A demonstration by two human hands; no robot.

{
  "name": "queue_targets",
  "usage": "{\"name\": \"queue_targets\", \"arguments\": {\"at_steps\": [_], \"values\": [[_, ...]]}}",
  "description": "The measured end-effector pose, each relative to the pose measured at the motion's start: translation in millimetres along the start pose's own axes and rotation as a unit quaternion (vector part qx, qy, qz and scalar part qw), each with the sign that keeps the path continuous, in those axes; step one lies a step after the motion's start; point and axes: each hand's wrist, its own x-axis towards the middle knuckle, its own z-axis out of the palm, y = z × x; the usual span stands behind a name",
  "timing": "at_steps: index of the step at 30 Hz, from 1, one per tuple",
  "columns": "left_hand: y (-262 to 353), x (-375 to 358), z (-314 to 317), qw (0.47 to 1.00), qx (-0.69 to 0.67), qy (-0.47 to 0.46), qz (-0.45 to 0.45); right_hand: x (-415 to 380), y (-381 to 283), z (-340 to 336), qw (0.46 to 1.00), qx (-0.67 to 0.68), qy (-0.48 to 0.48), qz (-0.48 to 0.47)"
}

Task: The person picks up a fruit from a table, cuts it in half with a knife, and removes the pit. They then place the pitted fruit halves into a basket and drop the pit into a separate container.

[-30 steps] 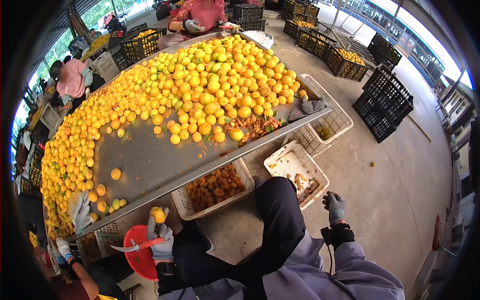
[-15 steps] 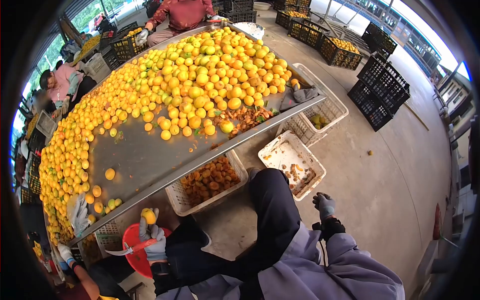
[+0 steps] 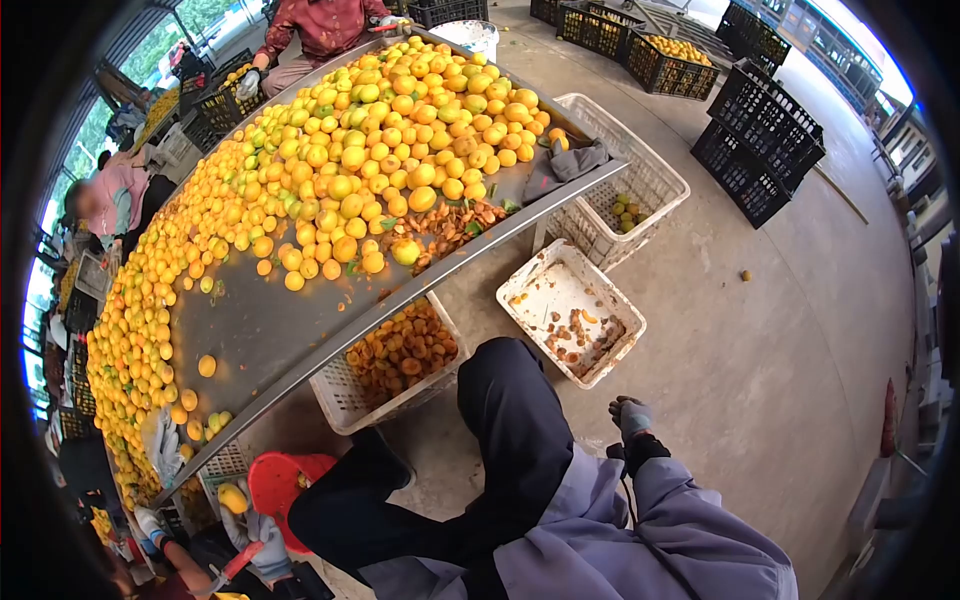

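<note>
My gloved left hand (image 3: 262, 540) is closed around a red-handled knife (image 3: 243, 560) with a curved blade, and an apricot (image 3: 233, 498) sits at its fingertips. The hand is low at the left, beside a red basin (image 3: 280, 485). My right hand (image 3: 631, 415), in a grey glove with dark fingertips, hangs over the floor at my right side. Its fingers are curled, with nothing visible in them. A metal-edged table (image 3: 290, 318) heaped with whole apricots (image 3: 400, 130) stands in front of me. Torn apricot scraps (image 3: 450, 225) lie near its edge.
Under the table edge stands a white crate (image 3: 340, 395) of apricot halves. A white tray (image 3: 530, 300) with scraps and another crate (image 3: 655, 185) are to its right. Black crates (image 3: 760, 140) stand farther right. Co-workers sit around the table; one gloved hand (image 3: 150, 522) is close at left.
My left hand has moved down and left with the knife and apricot. The view has shifted slightly. My right hand stays low at my side, still curled.
</note>
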Motion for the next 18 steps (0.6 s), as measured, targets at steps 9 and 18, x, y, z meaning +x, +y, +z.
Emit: {"name": "queue_targets", "arguments": {"at_steps": [9,18], "values": [[-20.6,-70.4,-5.6,0.967,0.056,0.212,0.133,47.4,32.0,5.7,0.988,0.016,-0.072,0.132],[22.7,-186.8,-134.8,0.986,0.039,0.154,-0.044,63.8,44.5,34.4,0.974,0.005,-0.204,0.100]]}}
